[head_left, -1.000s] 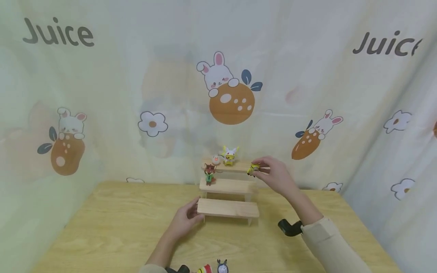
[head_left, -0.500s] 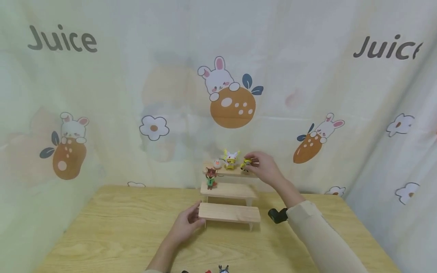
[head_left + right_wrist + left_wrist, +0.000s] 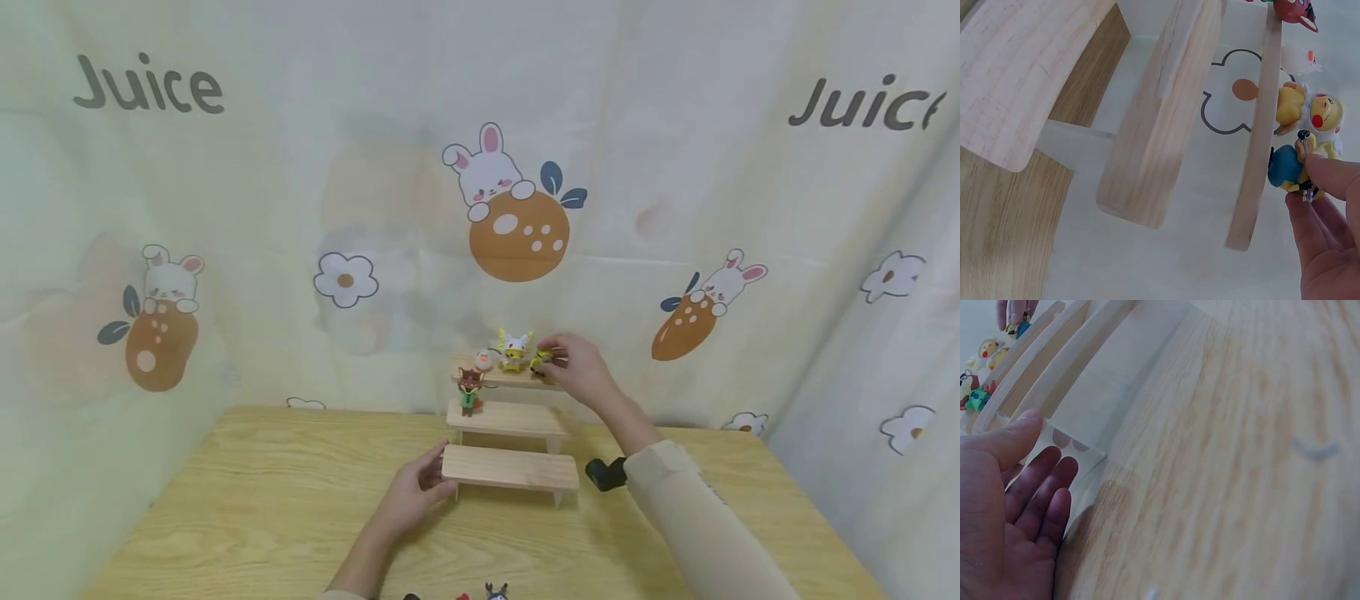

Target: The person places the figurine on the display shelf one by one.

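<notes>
Head view: right hand [image 3: 581,375] pinches a small yellow toy [image 3: 542,359] at the top step of the wooden stand [image 3: 510,468]; left hand [image 3: 416,492], fingers relaxed, touches the lowest step's left end.
Left wrist view: fingers [image 3: 1035,494] loosely straight, thumb against the step.
Right wrist view: fingertips [image 3: 1329,178] grip the toy at the top step's edge.

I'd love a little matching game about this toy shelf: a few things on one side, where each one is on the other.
Things:
1. fox figure
2. yellow and blue figure
3. left hand
4. white round figure

Places:
A. at the left end of the bottom step
B. left end of the top step
C. pinched by the right hand at the top step
D. left end of the middle step

Pairs: 1-D, 2-C, 3-A, 4-B
</notes>
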A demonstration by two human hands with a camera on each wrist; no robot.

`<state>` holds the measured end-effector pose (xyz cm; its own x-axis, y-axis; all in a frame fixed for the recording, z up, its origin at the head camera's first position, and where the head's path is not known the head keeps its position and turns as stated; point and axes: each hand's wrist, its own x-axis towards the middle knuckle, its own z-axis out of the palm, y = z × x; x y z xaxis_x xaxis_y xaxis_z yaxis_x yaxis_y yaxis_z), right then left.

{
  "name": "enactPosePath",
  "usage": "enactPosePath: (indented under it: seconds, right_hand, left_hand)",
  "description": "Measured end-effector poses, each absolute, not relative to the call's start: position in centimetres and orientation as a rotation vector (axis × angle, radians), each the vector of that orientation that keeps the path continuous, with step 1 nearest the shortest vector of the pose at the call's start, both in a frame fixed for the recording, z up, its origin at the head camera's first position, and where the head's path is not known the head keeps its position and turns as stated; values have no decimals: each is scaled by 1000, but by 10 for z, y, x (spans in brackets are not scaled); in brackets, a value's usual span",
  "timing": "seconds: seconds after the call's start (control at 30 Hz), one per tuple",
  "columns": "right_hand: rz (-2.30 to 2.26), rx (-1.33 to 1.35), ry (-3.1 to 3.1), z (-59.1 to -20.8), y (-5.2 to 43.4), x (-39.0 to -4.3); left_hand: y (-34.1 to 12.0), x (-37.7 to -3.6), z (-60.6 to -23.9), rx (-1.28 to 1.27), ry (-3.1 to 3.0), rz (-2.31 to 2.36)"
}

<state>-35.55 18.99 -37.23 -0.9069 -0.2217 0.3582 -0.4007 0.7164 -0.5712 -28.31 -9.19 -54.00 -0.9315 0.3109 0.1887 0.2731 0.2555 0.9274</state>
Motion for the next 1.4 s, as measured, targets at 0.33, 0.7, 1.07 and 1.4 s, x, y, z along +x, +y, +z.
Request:
enactPosePath:
  seconds: [0.33,0.7,1.07,1.4]
  right_hand:
    - [955,502,-2658,-374,192,-356]
    - [979,486,-2674,-379,194,-357]
    - [980,539,-2651,-377,189,-360]
    - [968,518,-2651,-379,190,-358]
  left_hand:
    - [-91,-285,-543,584,2478,1788]
    - [-89,-282,-542,608,2459,1806]
    - [-91,-285,-540,585,2477,1814]
    - [-90,-284,-543,641,2459,1836]
